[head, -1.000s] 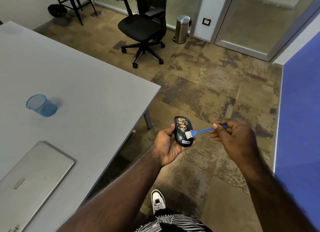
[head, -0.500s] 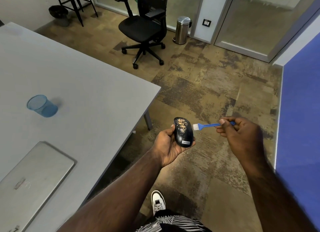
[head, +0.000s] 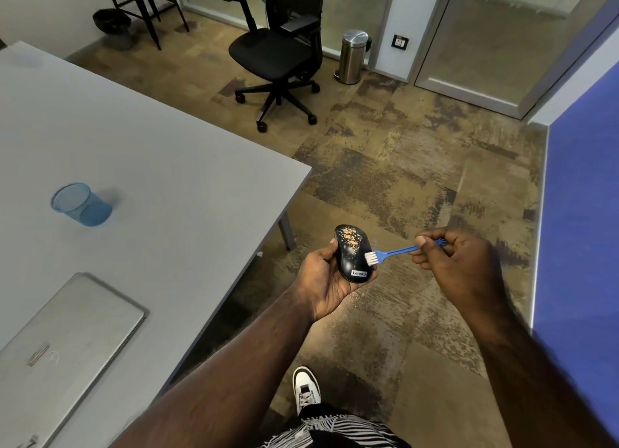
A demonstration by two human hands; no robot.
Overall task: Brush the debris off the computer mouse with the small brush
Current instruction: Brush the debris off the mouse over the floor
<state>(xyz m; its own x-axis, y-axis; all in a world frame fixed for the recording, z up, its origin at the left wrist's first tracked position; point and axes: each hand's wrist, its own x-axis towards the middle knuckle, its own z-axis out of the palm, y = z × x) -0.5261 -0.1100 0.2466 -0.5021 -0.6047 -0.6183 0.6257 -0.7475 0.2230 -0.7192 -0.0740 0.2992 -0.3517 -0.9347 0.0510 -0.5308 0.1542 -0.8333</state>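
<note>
A black computer mouse (head: 351, 256) with a white label lies in my left hand (head: 323, 280), held over the floor beside the table corner. Tan debris covers its far half. My right hand (head: 452, 263) pinches the handle of a small blue brush (head: 392, 253). The brush's white bristles touch the right side of the mouse, near its middle.
A grey table (head: 160, 186) stands to the left, bearing a blue mesh cup (head: 80, 204) and a closed silver laptop (head: 63, 343). A black office chair (head: 281, 55) and a steel bin (head: 351, 57) stand further off. A blue wall panel (head: 582, 229) is on the right.
Half a second ago the brush was lifted off to the right of the mouse; now its bristles are back on the mouse's right side. The left hand holds still.
</note>
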